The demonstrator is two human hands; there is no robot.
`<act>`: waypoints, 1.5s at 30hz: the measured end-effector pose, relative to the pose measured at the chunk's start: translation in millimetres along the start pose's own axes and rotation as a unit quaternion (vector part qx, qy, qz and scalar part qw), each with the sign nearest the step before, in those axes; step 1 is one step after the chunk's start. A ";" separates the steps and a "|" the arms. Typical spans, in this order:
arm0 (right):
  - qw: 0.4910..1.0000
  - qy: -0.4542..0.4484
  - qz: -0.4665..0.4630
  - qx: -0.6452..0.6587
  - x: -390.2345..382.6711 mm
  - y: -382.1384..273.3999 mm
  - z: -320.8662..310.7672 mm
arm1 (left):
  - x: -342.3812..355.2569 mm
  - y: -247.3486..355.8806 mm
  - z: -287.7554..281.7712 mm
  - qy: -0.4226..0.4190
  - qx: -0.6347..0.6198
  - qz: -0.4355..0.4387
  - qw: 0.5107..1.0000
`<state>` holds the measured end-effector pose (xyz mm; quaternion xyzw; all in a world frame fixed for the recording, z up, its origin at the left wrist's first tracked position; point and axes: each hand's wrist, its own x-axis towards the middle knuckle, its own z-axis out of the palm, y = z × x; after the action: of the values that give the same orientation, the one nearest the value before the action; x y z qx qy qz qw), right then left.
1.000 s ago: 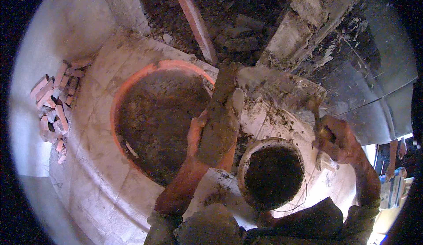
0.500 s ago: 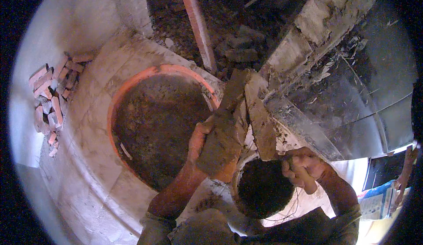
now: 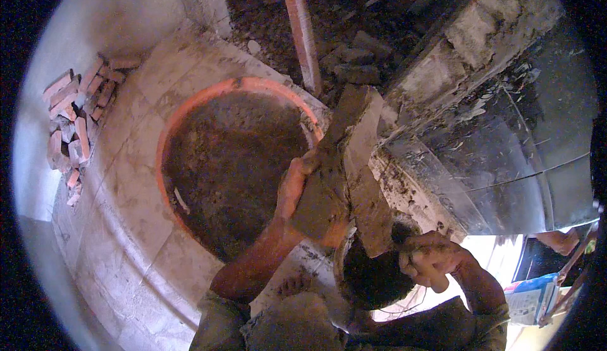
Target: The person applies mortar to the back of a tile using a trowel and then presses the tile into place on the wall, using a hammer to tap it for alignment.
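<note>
My left hand (image 3: 294,190) is closed on the left side of a brick (image 3: 321,202) caked with grey-brown mortar; a bit of orange shows at its lower end. In my right fist (image 3: 432,259) is a trowel with a pale wooden handle (image 3: 439,281). A long mortar-coated piece (image 3: 367,205), perhaps the trowel's blade, lies along the brick's right side. Below it stands a dark round bucket (image 3: 343,272), partly hidden by my right hand. To the left, a wide basin with an orange rim (image 3: 243,84) holds dark wet mortar (image 3: 231,168).
Several loose red bricks (image 3: 79,139) are heaped by the left wall. A reddish post (image 3: 298,35) rises beyond the basin, near dark rubble (image 3: 357,63). A rough brick wall (image 3: 471,44) runs to the upper right, beside a dark smooth sheet (image 3: 515,155). A blue-white packet (image 3: 531,297) lies at the right.
The view has shifted slightly. My right hand has turned and moved a little lower, so less of the wooden handle shows. The mortar-coated piece now sits closer against the brick.
</note>
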<state>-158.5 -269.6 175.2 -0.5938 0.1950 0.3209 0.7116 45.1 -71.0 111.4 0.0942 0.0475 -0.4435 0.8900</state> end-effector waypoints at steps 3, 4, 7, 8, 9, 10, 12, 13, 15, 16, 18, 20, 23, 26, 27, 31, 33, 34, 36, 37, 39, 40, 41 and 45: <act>0.999 -0.021 0.013 -0.020 1.9 -4.9 4.3 | 9.2 3.2 -26.6 -0.079 -0.046 -0.020 0.996; 0.999 -0.035 0.038 -0.010 2.7 -5.5 5.1 | 6.8 5.3 -29.8 -0.100 -0.060 -0.023 0.993; 0.983 -0.013 -0.160 -0.093 -3.2 53.1 -10.9 | 16.9 -0.9 -17.9 -0.073 -0.020 -0.018 0.997; 0.966 -0.012 -0.229 -0.120 -0.4 59.1 -12.5 | 20.4 2.8 -20.9 -0.082 -0.045 -0.041 0.995; 0.979 -0.015 -0.179 -0.094 -0.4 57.2 -10.6 | 22.2 5.1 -22.5 -0.092 -0.070 -0.065 0.991; 0.989 -0.018 -0.128 -0.069 -0.6 51.1 -5.7 | 21.6 6.8 -19.8 -0.092 -0.069 -0.064 0.991; 0.999 -0.024 -0.026 -0.015 0.9 39.2 4.6 | 18.3 10.0 -12.3 -0.096 -0.096 -0.083 0.987; 1.000 -0.027 -0.001 -0.001 1.7 34.0 7.2 | 18.1 10.1 -10.9 -0.095 -0.095 -0.082 0.988; 0.998 -0.036 0.042 -0.004 1.9 21.2 14.6 | 17.1 11.4 -8.4 -0.101 -0.080 -0.023 0.991; 0.998 -0.042 0.050 -0.012 2.6 24.7 13.4 | 16.8 12.6 -7.9 -0.102 -0.074 -0.002 0.992; 0.999 -0.029 0.030 -0.003 -3.2 46.9 7.0 | 23.0 12.2 -7.5 -0.097 -0.051 0.013 0.994; 1.000 -0.020 -0.002 0.013 -7.0 59.0 2.1 | 21.9 8.7 -4.1 -0.087 -0.039 0.033 0.995; 0.996 -0.048 0.020 0.076 -10.1 58.2 1.3 | 19.8 8.1 -1.8 -0.082 -0.020 0.042 0.996; 0.991 -0.062 0.025 0.118 -14.9 53.1 3.0 | 22.8 7.6 -16.6 -0.076 0.021 0.031 0.996; 0.995 -0.038 0.095 -0.011 -17.2 48.3 3.8 | 23.2 7.5 -23.7 -0.059 0.052 0.033 0.996; 0.971 0.009 0.149 -0.187 -26.8 20.8 11.1 | 18.4 10.0 -26.8 -0.098 -0.012 0.028 0.995; 0.965 0.031 0.135 -0.221 -33.5 16.5 11.6 | 21.8 11.5 -20.5 0.018 0.056 0.046 0.997; 0.962 0.043 0.125 -0.240 -36.2 17.7 10.2 | 20.5 12.7 -22.0 0.018 0.059 0.040 0.997; 0.960 0.055 0.114 -0.249 -39.5 22.0 4.3 | 17.3 15.9 -26.3 0.012 0.045 0.045 0.998; 0.961 0.051 0.098 -0.252 -39.3 18.4 3.2 | 17.1 15.4 -27.4 0.012 0.048 0.037 0.998; 0.978 0.027 0.043 -0.200 -33.0 14.7 -1.7 | 12.4 13.0 -31.3 0.013 0.068 0.042 0.997; 0.989 0.009 0.008 -0.144 -29.5 12.1 -3.2 | 12.0 9.5 -30.7 0.019 0.072 0.034 0.997; 0.996 0.003 -0.017 -0.089 -24.1 14.3 -2.5 | 11.1 6.5 -27.2 0.014 0.073 0.039 0.996; 0.968 0.010 0.109 -0.224 -3.0 12.5 -2.1 | 6.2 7.0 -20.8 0.027 0.074 0.041 0.996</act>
<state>-169.1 -271.3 167.8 -0.7162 0.1888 0.4262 0.5194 54.3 -67.3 90.9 0.1733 0.0351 -0.4063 0.8965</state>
